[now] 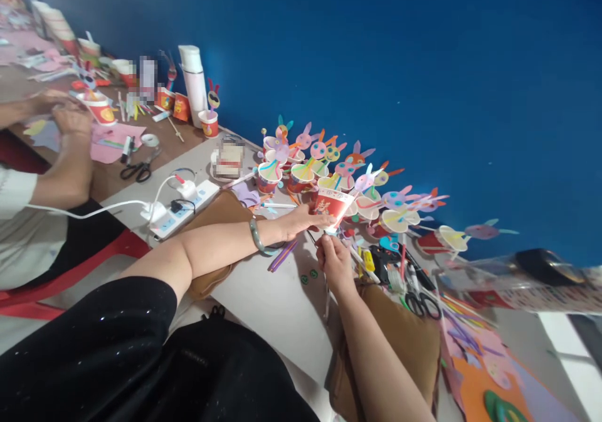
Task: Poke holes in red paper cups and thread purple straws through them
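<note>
A red and white paper cup [332, 204] is tilted in my left hand [301, 222], whose fingers wrap round its side. Just below the cup's base, my right hand [335, 258] is closed, the fingertips pinched together. Whatever sits in that pinch is too small to make out. Beyond the cup stand rows of similar paper cups [301, 174], each with a paper rabbit-like figure on a stick. Purple strips [283, 256] and small green pieces [309, 276] lie on the grey table near my hands.
A power strip [188, 207] with plugs lies to the left. Black scissors [422, 303] and a brown cushion [395, 340] are at right, beside coloured paper [484, 378]. A co-worker's hands [70, 115] are at the far-left table. The blue wall [376, 64] bounds the back.
</note>
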`<state>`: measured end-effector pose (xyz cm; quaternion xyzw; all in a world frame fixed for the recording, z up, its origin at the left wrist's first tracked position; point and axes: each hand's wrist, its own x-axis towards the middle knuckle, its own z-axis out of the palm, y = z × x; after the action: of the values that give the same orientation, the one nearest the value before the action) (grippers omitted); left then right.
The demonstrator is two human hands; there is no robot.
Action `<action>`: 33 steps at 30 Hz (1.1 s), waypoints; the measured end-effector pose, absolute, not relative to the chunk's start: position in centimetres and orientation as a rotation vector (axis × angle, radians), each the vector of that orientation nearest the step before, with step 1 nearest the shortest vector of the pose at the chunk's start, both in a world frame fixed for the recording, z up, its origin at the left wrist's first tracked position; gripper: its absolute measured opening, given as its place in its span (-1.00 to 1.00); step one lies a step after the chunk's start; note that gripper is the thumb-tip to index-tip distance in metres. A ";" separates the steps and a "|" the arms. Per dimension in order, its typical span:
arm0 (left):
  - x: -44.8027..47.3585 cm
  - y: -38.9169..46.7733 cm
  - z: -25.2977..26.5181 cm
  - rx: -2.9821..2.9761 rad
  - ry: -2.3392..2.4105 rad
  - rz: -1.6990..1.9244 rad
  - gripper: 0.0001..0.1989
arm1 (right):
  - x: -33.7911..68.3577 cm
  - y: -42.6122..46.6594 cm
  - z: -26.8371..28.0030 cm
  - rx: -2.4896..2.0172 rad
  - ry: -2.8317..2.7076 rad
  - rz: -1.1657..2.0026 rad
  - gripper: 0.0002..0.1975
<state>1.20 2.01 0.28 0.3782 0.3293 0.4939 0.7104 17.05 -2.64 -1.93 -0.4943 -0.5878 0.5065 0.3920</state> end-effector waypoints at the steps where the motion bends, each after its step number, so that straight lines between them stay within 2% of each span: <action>1: 1.2 2.1 0.3 0.814 0.714 1.117 -0.29 | 17.1 -2.6 -1.8 -1.253 -1.523 1.264 -0.42; 4: 0.8 2.7 0.5 0.726 0.645 1.195 -0.34 | 17.2 -2.7 -1.4 -1.253 -1.654 1.100 -0.50; 7: 0.1 3.3 0.8 0.630 0.595 1.157 -0.42 | 17.1 -3.0 -1.2 -1.281 -1.709 0.800 -0.61; 12: -0.4 3.1 1.6 0.562 0.541 1.017 -0.42 | 17.4 -3.4 -1.1 -1.285 -1.629 0.412 -0.74; 16: -0.3 2.5 2.2 0.572 0.538 0.961 -0.40 | 18.6 -3.0 -0.7 -1.136 -1.875 0.123 -0.91; 18: -0.1 2.3 2.1 0.605 0.557 0.964 -0.39 | 19.2 -2.9 -0.4 -1.080 -1.970 0.025 -0.90; 21: 0.2 2.0 1.6 0.709 0.594 1.002 -0.42 | 19.4 -2.7 0.3 -1.173 -1.861 0.116 -0.84; 29: 1.0 0.5 1.8 1.044 0.736 1.207 -0.38 | 18.4 -1.9 0.6 -1.220 -1.457 0.853 -0.51; 33: 1.4 0.0 1.7 1.037 0.717 1.081 -0.37 | 17.9 -1.8 -0.8 -1.151 -1.444 0.955 -0.36</action>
<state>1.43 -0.02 1.72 0.4608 0.3186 0.4806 0.6747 17.89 -1.76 -0.78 -0.4772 -0.5990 0.3959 0.5068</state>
